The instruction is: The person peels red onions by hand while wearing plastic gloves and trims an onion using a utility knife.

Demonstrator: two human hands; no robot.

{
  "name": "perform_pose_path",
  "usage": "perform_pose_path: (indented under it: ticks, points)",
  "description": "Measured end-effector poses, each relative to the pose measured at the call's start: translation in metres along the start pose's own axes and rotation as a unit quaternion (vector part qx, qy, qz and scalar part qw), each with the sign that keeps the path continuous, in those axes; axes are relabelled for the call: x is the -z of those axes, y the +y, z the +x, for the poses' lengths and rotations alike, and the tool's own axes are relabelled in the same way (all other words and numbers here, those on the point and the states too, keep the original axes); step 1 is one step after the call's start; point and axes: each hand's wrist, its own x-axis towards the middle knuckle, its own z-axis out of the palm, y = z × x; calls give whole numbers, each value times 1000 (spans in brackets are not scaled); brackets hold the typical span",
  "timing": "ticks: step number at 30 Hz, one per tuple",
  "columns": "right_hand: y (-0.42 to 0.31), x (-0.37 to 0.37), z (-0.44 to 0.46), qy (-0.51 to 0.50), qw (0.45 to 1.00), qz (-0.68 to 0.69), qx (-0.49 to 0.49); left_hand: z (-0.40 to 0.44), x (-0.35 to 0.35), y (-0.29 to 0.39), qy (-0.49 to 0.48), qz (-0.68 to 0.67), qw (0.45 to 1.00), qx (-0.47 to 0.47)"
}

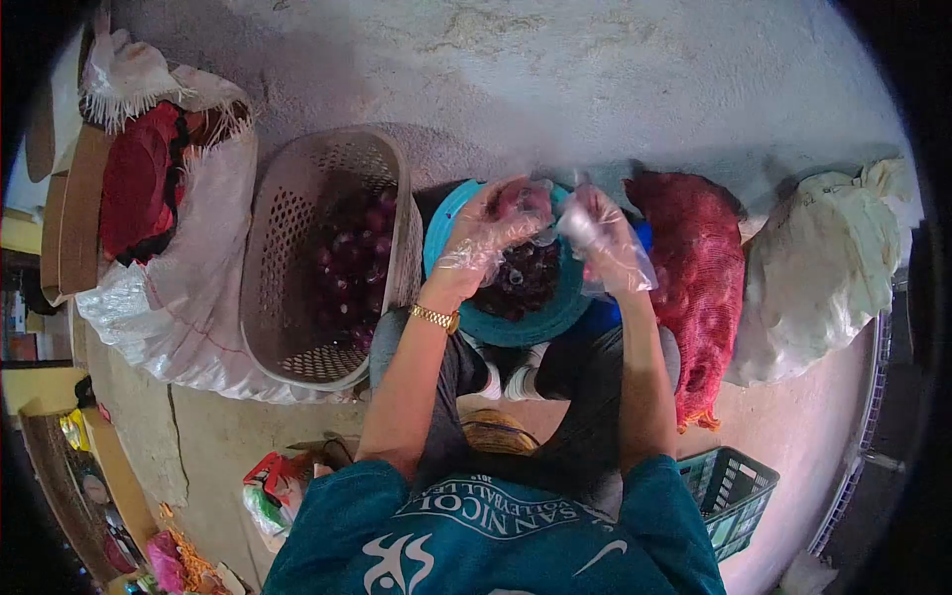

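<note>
Both my hands wear clear plastic gloves and are raised above a round teal tub. My left hand (501,223) has its fingers curled around something reddish that I cannot make out clearly. Close beside it on the right, my right hand (602,233) has its fingers pressed together; whatever it holds, if anything, is hidden by the shiny plastic. Under them, the teal tub (451,297) contains dark purple peelings or onions (521,283), partly covered by my hands. A gold watch (436,318) is on my left wrist.
A large perforated basket (273,288) with red onions (352,258) stands left of the tub. Beyond it is a white woven sack (198,288). At right are a red mesh sack (699,278), a pale sack (823,278) and a green crate (739,501). A wall rises ahead.
</note>
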Motion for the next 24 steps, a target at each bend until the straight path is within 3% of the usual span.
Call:
perform_pose_path:
  ticks: [1, 5, 9, 11, 14, 19, 24]
  points:
    - [-7, -2, 0, -74, 994, -69, 44, -2, -2, 4, -1, 0, 1000, 0]
    - [-9, -5, -3, -92, 985, -128, 61, -5, 0, 13, -26, 40, 999, 17]
    - [-16, -6, -6, -60, 981, -159, 89, -10, -6, 20, -40, 72, 995, 51]
    - [0, 6, -1, -60, 955, -257, 133, -8, -6, 15, -54, 87, 994, 32]
    - [-4, 3, -2, -2, 945, -278, 171, -10, -7, 11, -58, 106, 993, 13]
    - [-4, 5, -2, 3, 950, -262, 168, -12, -7, 21, -53, 87, 994, 44]
    - [-10, 5, -5, 12, 916, -359, 181, -9, -4, 14, -75, 80, 994, -24]
